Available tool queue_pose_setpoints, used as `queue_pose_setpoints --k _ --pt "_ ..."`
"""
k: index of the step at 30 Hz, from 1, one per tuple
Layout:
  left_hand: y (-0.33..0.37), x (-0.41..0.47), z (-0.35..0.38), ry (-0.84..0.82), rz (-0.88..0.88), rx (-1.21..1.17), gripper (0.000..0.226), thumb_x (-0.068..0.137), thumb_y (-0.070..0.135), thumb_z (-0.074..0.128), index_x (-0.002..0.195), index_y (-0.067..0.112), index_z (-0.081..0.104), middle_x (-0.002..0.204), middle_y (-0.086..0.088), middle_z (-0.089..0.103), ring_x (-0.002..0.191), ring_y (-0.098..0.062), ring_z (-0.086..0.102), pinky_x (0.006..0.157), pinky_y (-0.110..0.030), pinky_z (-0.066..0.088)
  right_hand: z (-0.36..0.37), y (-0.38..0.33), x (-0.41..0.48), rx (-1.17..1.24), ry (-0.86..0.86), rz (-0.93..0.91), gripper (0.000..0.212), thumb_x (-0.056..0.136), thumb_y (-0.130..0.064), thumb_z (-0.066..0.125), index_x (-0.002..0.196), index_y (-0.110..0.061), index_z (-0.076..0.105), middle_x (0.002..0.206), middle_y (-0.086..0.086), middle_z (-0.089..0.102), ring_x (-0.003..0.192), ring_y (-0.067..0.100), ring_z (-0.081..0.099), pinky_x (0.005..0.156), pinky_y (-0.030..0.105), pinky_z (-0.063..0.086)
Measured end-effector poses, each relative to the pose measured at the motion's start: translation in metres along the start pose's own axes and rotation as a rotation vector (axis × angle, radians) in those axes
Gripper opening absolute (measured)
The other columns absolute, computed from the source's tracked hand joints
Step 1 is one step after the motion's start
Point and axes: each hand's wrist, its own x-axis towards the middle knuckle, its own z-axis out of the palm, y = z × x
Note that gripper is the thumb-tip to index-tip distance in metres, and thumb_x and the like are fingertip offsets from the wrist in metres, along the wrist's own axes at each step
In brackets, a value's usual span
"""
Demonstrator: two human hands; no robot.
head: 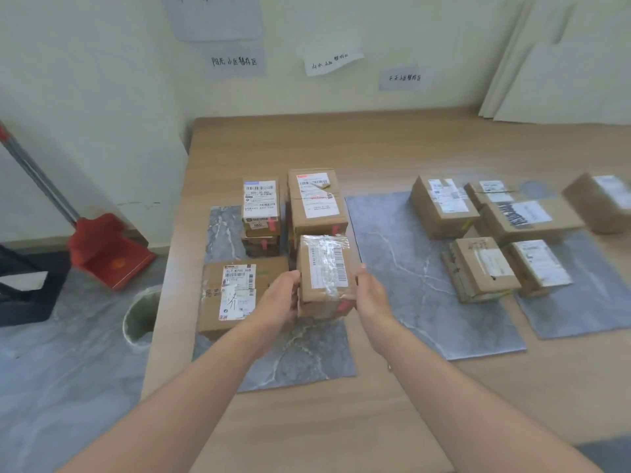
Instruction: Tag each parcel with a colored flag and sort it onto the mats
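The taped parcel [324,274] is sitting right between both hands over the left mat [307,356]. Its label is facing up and its long axis is running away from the person toward the wall. A red flag [344,306] is sticking out at its near right corner, so I'm guessing tagging is done and this is the placing bit.

The left hand [281,295] is curling its fingers round the left edge. The right hand [367,291] is holding the right side with the thumb up top. So the grip is clamped on the parcel from 2 sides, with neither hand really nearer. I can't tell if the bottom is touching the mat or hanging just above it.

Space is looking tight. A flat parcel [235,291] is lying just beside it on the left, and a tall parcel [317,199] is standing just behind. The bare part of the mat is on the near side, toward the person, so that's probably where it's going.

Other parcels are lying on the middle mat [409,285], further right on the table [341,421].
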Motion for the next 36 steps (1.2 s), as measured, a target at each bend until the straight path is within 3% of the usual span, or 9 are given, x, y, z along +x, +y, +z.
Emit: queue_pose_setpoints --k 4,9,13,15,18,20,23,31,36 --pt "0.006 -0.008 -0.010 -0.014 0.060 0.046 0.024 0.103 0.043 0.041 0.096 0.035 0.062 0.089 0.014 0.074 0.088 -0.005 0.066 0.070 -0.025 0.048 -0.006 -0.009 -0.012 0.025 0.061 -0.006 0.035 0.110 -0.046 0.029 0.121 -0.025 0.056 0.103 -0.015 0.058 0.109 0.013 0.053 0.095 0.031 0.036" --pt "0.041 -0.055 -0.016 -0.065 0.116 0.103 0.029 0.108 0.031 0.035 0.086 0.030 0.054 0.058 0.023 0.066 0.045 0.010 0.057 0.044 -0.012 0.044 -0.007 -0.030 -0.040 -0.014 0.110 -0.068 0.055 0.108 -0.049 0.030 0.144 -0.015 0.053 0.144 0.003 0.055 0.135 0.024 0.049 0.110 0.040 0.036" --pt "0.067 -0.113 -0.011 -0.073 0.213 0.064 0.030 0.108 0.025 0.039 0.082 0.022 0.053 0.060 0.012 0.061 0.031 0.007 0.052 0.032 -0.010 0.038 -0.008 -0.049 -0.062 0.054 0.101 -0.154 0.049 0.108 -0.048 0.032 0.143 -0.020 0.053 0.139 -0.003 0.056 0.128 0.017 0.050 0.101 0.032 0.034" --pt "0.064 -0.106 -0.006 -0.078 0.232 0.071 0.026 0.108 0.029 0.041 0.086 0.024 0.055 0.078 0.011 0.059 0.043 0.007 0.059 0.040 -0.010 0.043 -0.011 -0.058 -0.074 0.076 0.104 -0.194 0.047 0.108 -0.048 0.032 0.140 -0.021 0.055 0.134 -0.004 0.057 0.121 0.014 0.051 0.099 0.031 0.034" --pt "0.064 -0.095 -0.004 -0.110 0.270 0.117 0.028 0.102 0.049 0.044 0.117 0.033 0.062 0.122 0.007 0.060 0.114 -0.008 0.060 0.100 -0.023 0.045 -0.023 -0.068 -0.085 0.091 0.122 -0.245 0.054 0.107 -0.051 0.031 0.146 -0.020 0.051 0.147 -0.004 0.053 0.134 0.016 0.048 0.109 0.036 0.034" --pt "0.067 -0.102 0.007 -0.117 0.298 0.148 0.045 0.098 0.055 0.044 0.137 0.034 0.054 0.141 0.005 0.048 0.134 -0.020 0.045 0.117 -0.038 0.032 -0.035 -0.073 -0.095 0.114 0.137 -0.279 0.056 0.106 -0.052 0.032 0.149 -0.021 0.050 0.150 -0.005 0.051 0.138 0.016 0.047 0.113 0.038 0.033" --pt "0.070 -0.123 0.033 -0.129 0.325 0.151 0.058 0.097 0.055 0.045 0.147 0.027 0.046 0.146 0.000 0.046 0.132 -0.022 0.047 0.118 -0.043 0.032 -0.060 -0.075 -0.107 0.170 0.158 -0.305 0.055 0.106 -0.053 0.034 0.148 -0.021 0.050 0.149 -0.004 0.052 0.138 0.018 0.047 0.117 0.041 0.033" --pt "0.064 -0.165 0.135 -0.168 0.419 0.107 0.052 0.101 0.049 0.044 0.145 0.021 0.049 0.147 0.004 0.048 0.130 -0.022 0.048 0.114 -0.039 0.036 -0.165 -0.061 -0.143 0.240 0.206 -0.358 0.054 0.106 -0.050 0.035 0.146 -0.019 0.052 0.149 -0.001 0.052 0.139 0.019 0.046 0.118 0.041 0.035" --pt "0.039 -0.194 0.227 -0.249 0.433 0.150 0.045 0.101 0.051 0.042 0.136 0.026 0.054 0.142 0.001 0.051 0.127 -0.021 0.050 0.115 -0.040 0.036 -0.260 -0.042 -0.167 0.255 0.262 -0.387 0.041 0.104 -0.053 0.036 0.125 -0.028 0.061 0.133 -0.006 0.061 0.128 0.016 0.054 0.113 0.040 0.040"
